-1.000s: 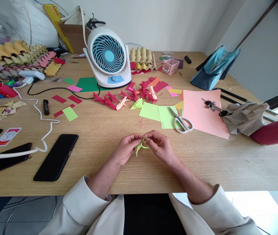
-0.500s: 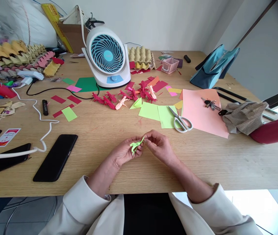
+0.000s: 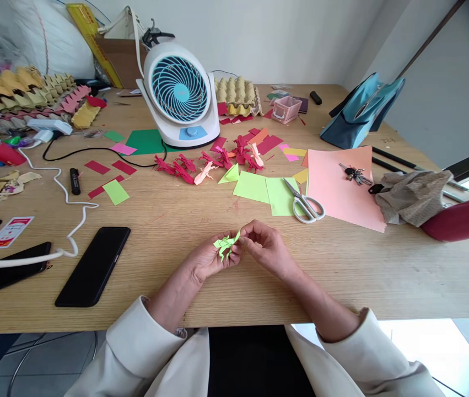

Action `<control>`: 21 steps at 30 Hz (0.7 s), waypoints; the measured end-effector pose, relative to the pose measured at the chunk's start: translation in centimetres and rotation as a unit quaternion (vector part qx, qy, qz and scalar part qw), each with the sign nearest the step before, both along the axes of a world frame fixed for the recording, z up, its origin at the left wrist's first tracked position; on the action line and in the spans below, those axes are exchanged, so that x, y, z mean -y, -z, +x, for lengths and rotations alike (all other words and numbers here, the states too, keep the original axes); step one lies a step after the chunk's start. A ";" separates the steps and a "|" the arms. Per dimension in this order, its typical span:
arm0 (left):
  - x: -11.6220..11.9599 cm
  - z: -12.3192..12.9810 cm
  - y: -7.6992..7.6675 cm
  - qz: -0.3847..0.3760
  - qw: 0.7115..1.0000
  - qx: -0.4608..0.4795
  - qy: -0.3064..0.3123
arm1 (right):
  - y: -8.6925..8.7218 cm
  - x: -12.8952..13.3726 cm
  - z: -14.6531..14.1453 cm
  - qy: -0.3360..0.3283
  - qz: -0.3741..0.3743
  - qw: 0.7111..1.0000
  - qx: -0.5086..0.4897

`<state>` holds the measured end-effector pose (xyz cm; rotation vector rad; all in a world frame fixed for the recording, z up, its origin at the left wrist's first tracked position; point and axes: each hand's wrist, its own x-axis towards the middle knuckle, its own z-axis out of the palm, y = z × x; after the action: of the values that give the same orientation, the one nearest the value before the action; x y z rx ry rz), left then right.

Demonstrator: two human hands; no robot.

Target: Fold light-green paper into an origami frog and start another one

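Note:
A small light-green folded paper figure [image 3: 225,244] with thin legs is held above the table's front part. My left hand [image 3: 211,258] supports it from the left, fingers curled around and beneath it. With thumb and index finger, my right hand [image 3: 265,246] pinches its raised right tip. Beyond my hands lie several folded red paper figures [image 3: 184,167] and a pale pink one [image 3: 204,173]. A light-green folded piece [image 3: 230,175] sits beside light-green paper sheets [image 3: 253,187]. White-handled scissors [image 3: 306,205] rest on the paper, right of centre.
A white fan [image 3: 181,94] stands at the back. Black phones [image 3: 93,266], a white cable [image 3: 69,204] and a marker [image 3: 75,181] lie to the left. On the right are pink paper [image 3: 337,190], keys [image 3: 356,175], a red bottle [image 3: 461,219] and a blue bag [image 3: 362,113].
The green paper figure has turned in my fingers and shifted slightly left, so its legs show more plainly. Both hands keep their hold and have barely moved.

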<state>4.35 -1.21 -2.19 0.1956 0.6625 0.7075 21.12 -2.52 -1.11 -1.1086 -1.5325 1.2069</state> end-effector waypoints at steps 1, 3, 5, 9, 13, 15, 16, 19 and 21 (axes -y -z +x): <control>0.0 0.0 0.0 -0.001 1.000 0.001 0.000 | 0.0 0.0 0.0 -0.001 0.001 1.000 0.001; 0.0 0.0 0.1 -0.005 1.000 0.002 0.001 | 0.1 0.0 0.0 -0.002 -0.001 1.000 0.001; 0.0 0.0 0.1 -0.004 1.000 0.004 0.001 | 0.1 0.0 0.0 -0.005 -0.007 1.000 -0.006; 0.1 0.0 0.2 0.019 1.000 -0.004 0.003 | 0.1 0.0 -0.1 -0.036 -0.030 0.997 -0.055; 0.2 0.1 -0.3 0.074 0.995 -0.070 -0.006 | -0.1 0.0 0.1 -0.058 -0.014 0.997 -0.047; 0.3 0.1 -0.7 0.121 0.985 -0.121 -0.033 | -0.3 0.0 0.4 -0.062 0.005 0.997 -0.036; 0.4 0.1 -0.9 0.147 0.977 -0.148 -0.049 | -0.4 0.0 0.5 -0.064 0.018 0.997 -0.030; 0.5 0.0 -1.2 0.220 0.947 -0.215 -0.089 | -0.7 0.0 0.8 -0.072 0.082 0.994 0.004; 0.6 0.0 -1.3 0.255 0.932 -0.237 -0.105 | -0.7 0.0 0.9 -0.078 0.140 0.987 0.027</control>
<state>4.31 -1.77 -0.92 0.8031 0.9591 1.0476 22.03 -2.53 -0.39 -0.8559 -1.7946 1.0300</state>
